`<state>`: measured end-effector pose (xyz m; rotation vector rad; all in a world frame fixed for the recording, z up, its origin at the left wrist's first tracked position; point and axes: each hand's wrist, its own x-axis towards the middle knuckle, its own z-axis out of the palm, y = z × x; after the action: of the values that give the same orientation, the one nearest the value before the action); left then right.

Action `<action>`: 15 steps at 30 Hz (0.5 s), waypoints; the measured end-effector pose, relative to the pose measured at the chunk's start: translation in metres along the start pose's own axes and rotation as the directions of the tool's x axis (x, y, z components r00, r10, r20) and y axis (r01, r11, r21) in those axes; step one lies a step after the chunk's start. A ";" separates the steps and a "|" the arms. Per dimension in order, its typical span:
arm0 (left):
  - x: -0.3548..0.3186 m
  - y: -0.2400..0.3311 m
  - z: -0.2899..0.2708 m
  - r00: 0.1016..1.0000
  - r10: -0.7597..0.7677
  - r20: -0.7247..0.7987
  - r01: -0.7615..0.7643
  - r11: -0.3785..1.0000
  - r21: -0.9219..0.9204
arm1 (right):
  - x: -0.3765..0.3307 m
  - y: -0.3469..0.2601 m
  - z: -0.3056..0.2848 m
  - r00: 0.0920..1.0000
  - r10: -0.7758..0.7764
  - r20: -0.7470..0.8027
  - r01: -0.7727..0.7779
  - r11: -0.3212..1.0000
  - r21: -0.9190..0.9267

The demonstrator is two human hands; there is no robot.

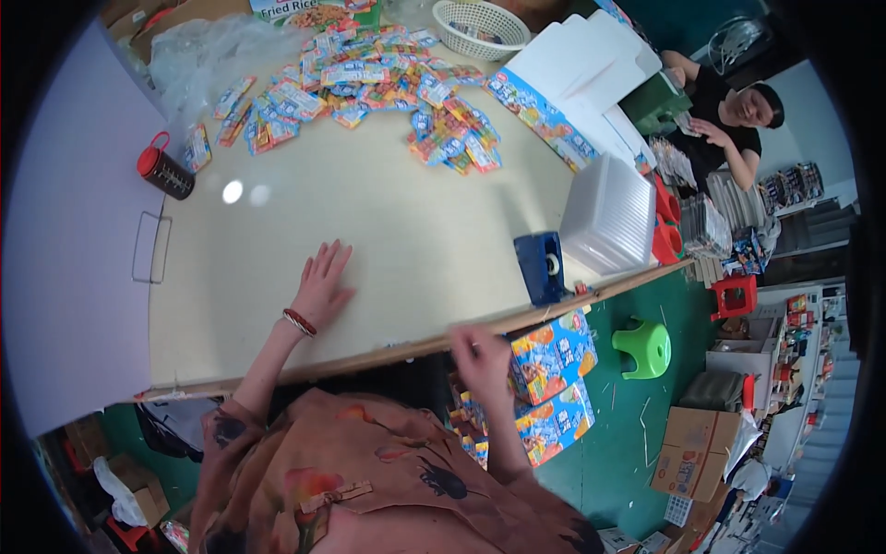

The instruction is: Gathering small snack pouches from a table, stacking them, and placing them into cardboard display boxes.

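My left hand (322, 284) is open over the pale tabletop (388, 222), fingers stretched toward the far side, with nothing in it. A red-and-white bracelet (299, 322) circles that wrist. At the table's near edge is my right hand (482, 360), its fingers bent and smeared by motion; whether they grip anything cannot be made out. Beside and below it stand blue printed cartons (554, 355). Small colourful packets (355, 74) lie heaped along the far side, with a smaller pile of packets (454, 137) nearer the middle.
A blue tape dispenser (540, 268) and stacked clear plastic trays (609, 214) stand at right, near an open display carton (581, 74). A dark bottle (166, 172) is at left, a white basket (480, 30) at the back. Another person (729, 120) sits beyond; a green stool (643, 349) is on the floor.
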<state>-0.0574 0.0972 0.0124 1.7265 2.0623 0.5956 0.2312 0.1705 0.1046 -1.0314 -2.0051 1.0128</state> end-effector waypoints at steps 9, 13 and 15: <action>0.004 -0.005 0.018 0.993 -0.024 0.113 -0.001 0.977 0.211 | 0.396 0.178 -0.050 0.942 0.090 -0.324 -0.304 0.641 -0.705; 0.004 -0.001 0.011 0.987 -0.074 0.146 0.044 0.978 0.202 | 0.445 0.207 -0.081 0.910 0.345 -0.230 -0.365 0.405 -0.838; 0.006 0.000 0.007 0.984 -0.092 0.155 0.059 0.977 0.206 | 0.453 0.217 -0.083 0.907 0.391 -0.155 -0.292 0.320 -0.901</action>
<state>-0.0548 0.1032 0.0065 1.7303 2.1197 0.2200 0.1593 0.6716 0.0497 -2.1042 -2.5027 -0.0509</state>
